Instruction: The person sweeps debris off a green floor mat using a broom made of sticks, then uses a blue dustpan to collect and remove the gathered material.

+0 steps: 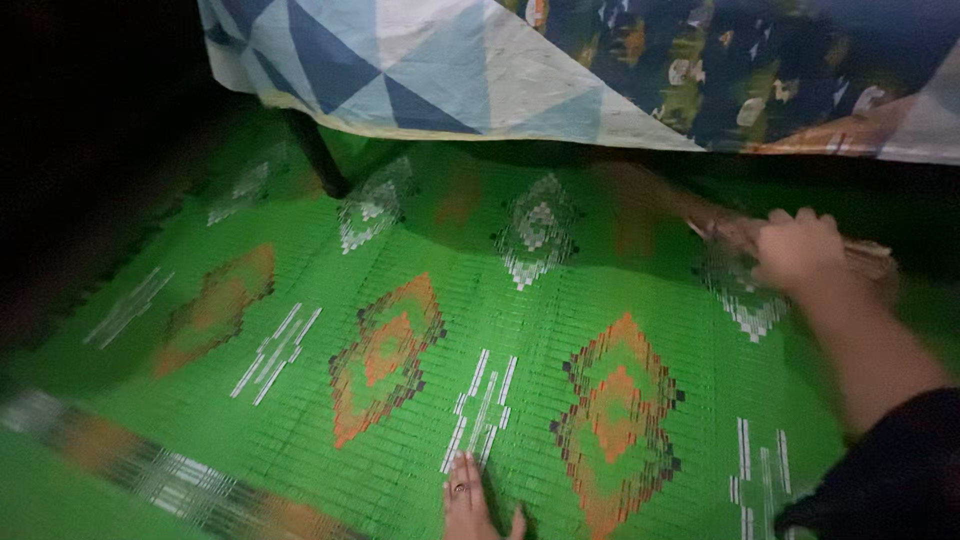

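Note:
A green woven mat with orange diamonds and white patterns covers the floor. My right hand is closed around the handle of a brown stick broom, whose blurred bristles reach left over the mat near the bed's edge. My left hand rests flat on the mat at the bottom of the view, fingers spread, a ring on one finger.
A bed runs along the top, draped with a blue-and-white triangle-patterned sheet and a dark floral cover. A dark bed leg stands on the mat at upper left. The far left is in darkness.

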